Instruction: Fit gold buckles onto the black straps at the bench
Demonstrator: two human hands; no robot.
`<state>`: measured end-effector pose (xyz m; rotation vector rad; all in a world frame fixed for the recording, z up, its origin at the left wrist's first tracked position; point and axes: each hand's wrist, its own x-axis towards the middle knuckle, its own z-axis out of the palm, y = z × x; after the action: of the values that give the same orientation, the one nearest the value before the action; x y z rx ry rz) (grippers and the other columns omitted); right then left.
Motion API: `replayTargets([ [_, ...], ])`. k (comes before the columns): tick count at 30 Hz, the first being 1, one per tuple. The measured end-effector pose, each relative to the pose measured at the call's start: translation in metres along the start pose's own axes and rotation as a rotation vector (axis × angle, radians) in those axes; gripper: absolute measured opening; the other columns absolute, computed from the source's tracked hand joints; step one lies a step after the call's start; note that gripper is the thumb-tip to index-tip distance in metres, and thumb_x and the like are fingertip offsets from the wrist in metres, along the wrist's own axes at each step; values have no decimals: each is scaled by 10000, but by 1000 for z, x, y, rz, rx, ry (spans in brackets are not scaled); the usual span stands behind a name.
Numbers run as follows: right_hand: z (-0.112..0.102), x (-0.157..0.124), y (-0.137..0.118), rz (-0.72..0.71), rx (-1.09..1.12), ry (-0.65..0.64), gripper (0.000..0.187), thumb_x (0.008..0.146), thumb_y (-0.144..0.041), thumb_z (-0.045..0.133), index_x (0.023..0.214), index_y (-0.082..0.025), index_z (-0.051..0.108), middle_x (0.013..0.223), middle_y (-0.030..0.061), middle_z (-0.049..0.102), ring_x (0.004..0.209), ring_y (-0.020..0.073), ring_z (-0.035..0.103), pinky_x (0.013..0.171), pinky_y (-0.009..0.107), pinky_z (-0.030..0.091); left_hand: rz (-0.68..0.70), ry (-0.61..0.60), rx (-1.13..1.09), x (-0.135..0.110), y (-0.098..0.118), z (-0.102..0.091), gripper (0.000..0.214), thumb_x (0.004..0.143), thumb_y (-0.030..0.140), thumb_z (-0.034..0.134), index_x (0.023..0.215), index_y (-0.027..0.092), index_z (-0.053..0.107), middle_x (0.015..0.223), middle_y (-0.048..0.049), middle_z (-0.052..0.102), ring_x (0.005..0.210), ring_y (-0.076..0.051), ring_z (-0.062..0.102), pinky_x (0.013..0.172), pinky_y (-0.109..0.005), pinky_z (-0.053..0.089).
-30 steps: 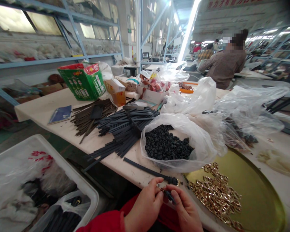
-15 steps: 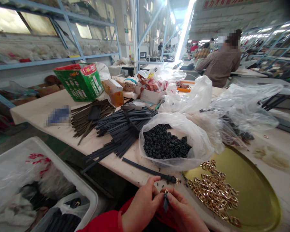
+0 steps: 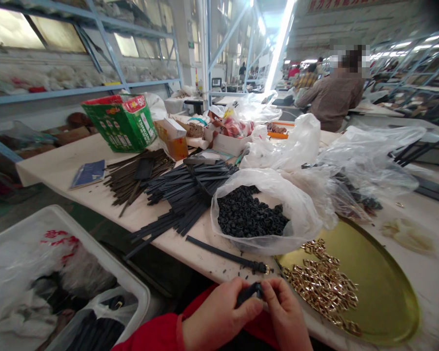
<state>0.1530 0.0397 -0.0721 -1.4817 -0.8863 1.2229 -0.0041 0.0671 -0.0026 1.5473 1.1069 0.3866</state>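
My left hand (image 3: 221, 312) is closed around a dark strap (image 3: 247, 294), bent over between thumb and fingers at the table's near edge. My right hand (image 3: 287, 309) pinches the same strap from the right, its fingertips touching those of the left. Whatever buckle it carries is hidden by the fingers. Just beyond lies another black strap (image 3: 219, 252) with a gold buckle (image 3: 268, 269) at its right end. A plastic bag (image 3: 303, 209) holds many small black loops (image 3: 250, 214). To the right, gold buckles (image 3: 322, 285) are heaped on an oval gold tray (image 3: 384, 292).
Piles of black straps (image 3: 186, 190) and brown straps (image 3: 126, 178) lie on the table (image 3: 51, 165). Behind them stand a green carton (image 3: 119, 126) and small boxes. A white bin (image 3: 141, 292) stands at the lower left. A person (image 3: 331, 100) sits farther back.
Both hands have turned and shifted slightly right. The strap's pointed end hung down with a gold buckle showing; now a dark bend shows above my left thumb and the buckle is covered.
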Motion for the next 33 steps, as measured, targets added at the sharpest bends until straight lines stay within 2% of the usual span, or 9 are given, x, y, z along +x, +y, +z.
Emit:
replayTargets([
  [2,-3,1,2,-33,-91,10,349,717,-532,614,691,-185,583,642,-1,571,637,165,533,615,259,449,-3,31,20,0,0,0,151,801,265,489,857,159,580,780,-12,618,706,-151,543,604,-218,368],
  [4,-5,1,2,2,-43,-32,352,733,-539,591,714,-189,566,656,-5,559,640,162,538,618,263,458,-22,38,-6,1,-2,0,151,785,189,432,777,152,578,717,-3,601,679,-142,537,607,-218,376],
  [9,-4,2,-7,65,86,-248,398,681,-515,656,914,-203,576,713,-11,578,592,135,536,574,247,454,-62,-8,-97,5,-9,0,171,739,159,434,787,146,596,712,6,609,679,-135,543,613,-209,398],
  [13,-7,7,-12,80,-64,-380,341,699,-522,627,732,-187,571,562,-36,521,515,118,495,490,210,393,-26,-18,25,4,-8,-8,195,731,170,481,853,149,632,804,-12,647,751,-152,563,660,-222,400],
  [17,-8,7,-6,103,-123,-330,358,740,-547,561,707,-194,519,475,-67,449,417,91,416,417,192,328,-138,-130,-86,3,-10,-22,308,707,181,524,1004,146,602,846,-21,654,694,-132,560,615,-216,412],
  [20,-4,3,0,5,-232,-293,333,781,-518,512,693,-197,508,501,-60,446,450,99,418,439,202,336,-250,-197,-264,4,-15,-23,269,707,164,494,952,119,597,733,-1,630,558,-87,513,518,-185,381],
  [23,-1,-1,4,-111,-329,-304,312,822,-469,458,673,-199,500,548,-45,466,519,115,447,511,217,371,-271,-180,-334,4,-18,-20,230,701,182,527,905,110,603,696,12,612,542,-73,501,508,-172,371],
  [28,-2,-6,6,-118,-366,-363,270,836,-426,441,706,-198,500,596,-34,497,571,127,482,550,219,395,-302,-211,-394,3,-23,-15,232,686,232,585,881,108,605,701,7,626,517,-62,483,476,-163,338],
  [33,-5,-11,-1,-185,-439,-485,223,857,-354,416,735,-192,509,673,-5,544,637,140,518,617,232,424,-302,-168,-360,-3,-27,-9,206,668,201,567,846,106,612,695,10,621,526,-64,482,485,-165,354],
])
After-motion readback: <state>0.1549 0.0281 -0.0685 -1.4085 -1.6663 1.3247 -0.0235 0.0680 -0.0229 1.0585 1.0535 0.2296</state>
